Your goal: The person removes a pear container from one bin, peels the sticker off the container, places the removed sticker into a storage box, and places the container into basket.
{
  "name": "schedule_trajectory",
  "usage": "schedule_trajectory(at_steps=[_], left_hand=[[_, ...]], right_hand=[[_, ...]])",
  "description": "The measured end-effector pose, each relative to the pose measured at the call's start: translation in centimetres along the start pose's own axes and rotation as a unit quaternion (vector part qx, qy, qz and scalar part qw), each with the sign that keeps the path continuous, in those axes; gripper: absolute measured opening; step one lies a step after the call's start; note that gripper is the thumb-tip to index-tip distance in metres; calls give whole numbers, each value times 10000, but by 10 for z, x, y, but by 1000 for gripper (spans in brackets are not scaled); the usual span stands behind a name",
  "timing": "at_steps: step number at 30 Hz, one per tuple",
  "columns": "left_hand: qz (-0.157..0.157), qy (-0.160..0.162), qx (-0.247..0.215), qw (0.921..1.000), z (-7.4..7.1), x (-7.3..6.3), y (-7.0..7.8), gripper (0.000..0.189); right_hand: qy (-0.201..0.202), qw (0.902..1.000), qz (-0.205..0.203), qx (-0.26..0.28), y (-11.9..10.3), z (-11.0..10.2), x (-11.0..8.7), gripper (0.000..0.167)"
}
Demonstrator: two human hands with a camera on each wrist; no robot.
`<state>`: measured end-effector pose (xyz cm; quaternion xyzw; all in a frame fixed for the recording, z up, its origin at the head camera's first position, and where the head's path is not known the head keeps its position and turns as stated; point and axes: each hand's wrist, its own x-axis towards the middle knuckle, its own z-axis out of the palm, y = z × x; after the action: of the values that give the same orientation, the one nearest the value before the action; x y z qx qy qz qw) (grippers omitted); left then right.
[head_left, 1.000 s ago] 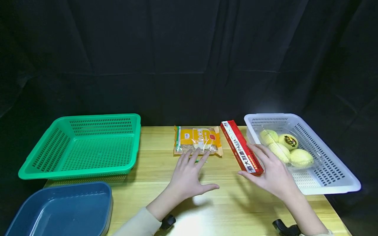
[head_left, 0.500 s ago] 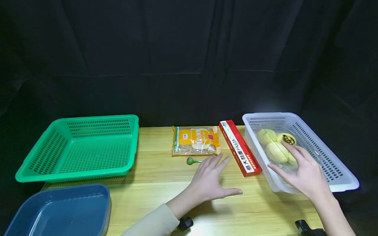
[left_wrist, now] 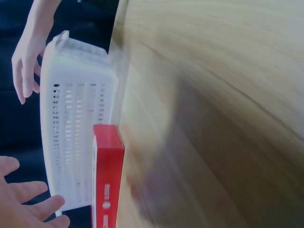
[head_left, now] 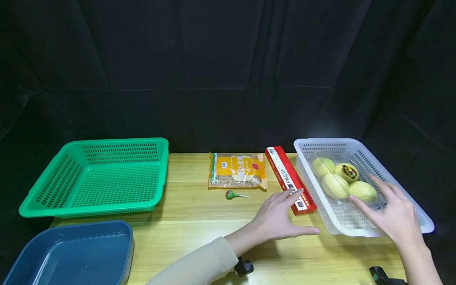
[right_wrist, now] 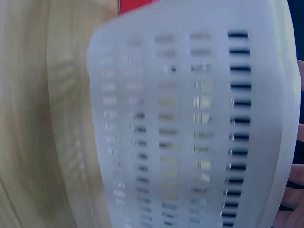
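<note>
My right hand [head_left: 395, 215] reaches over the white slotted basket [head_left: 340, 227] with thumb and fingers spread, holding nothing. Inside that basket lies a clear plastic pack of several pale yellow fruits [head_left: 362, 191], one with a black label. The hand hovers just right of the pack; contact cannot be told. My left hand [head_left: 276, 221] is over the table with fingers spread and nothing held. Its fingertips overlap the near end of a red pasta box [head_left: 283, 168]. In the right wrist view, the basket's slotted wall [right_wrist: 263, 118] hides most of the hand.
A yellow bag of millet [head_left: 238, 170] lies at the back middle, with a green-wrapped lollipop [head_left: 229, 194] in front of it. On the left stand a green basket [head_left: 162, 174] and a dark blue basin [head_left: 130, 245]. Black cloth [head_left: 213, 71] hangs behind the table.
Both hands have moved right. The right hand passed from the pasta box, across the fruit pack, to its right side. The left went from the millet bag toward the pasta box, uncovering the lollipop.
</note>
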<state>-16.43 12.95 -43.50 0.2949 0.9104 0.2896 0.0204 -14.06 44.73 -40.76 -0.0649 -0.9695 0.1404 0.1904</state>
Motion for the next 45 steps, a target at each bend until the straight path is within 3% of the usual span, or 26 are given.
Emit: schedule_trajectory(at_steps=[3,9,17,26,31,45], left_hand=[[-36,76,-385,9992,3,9,7,103],[97,274,-1221,9921,14,23,19,102],[-94,76,-1475,9890,29,30,32,112],[-334,-26,-1538,9875,41,37,46,116],[-571,35,-1570,9859,47,41,50,124],[-399,223,-1370,9895,58,45,47,128]], right_hand=[[73,9998,203,-44,10,-2,0,95],[-185,9964,819,-92,23,-5,1,97],[-455,9905,1286,-183,36,-2,4,100],[-735,9872,1387,-297,51,1,11,100],[-986,9873,1232,-198,56,-1,16,99],[-1813,9809,705,-96,68,0,38,100]])
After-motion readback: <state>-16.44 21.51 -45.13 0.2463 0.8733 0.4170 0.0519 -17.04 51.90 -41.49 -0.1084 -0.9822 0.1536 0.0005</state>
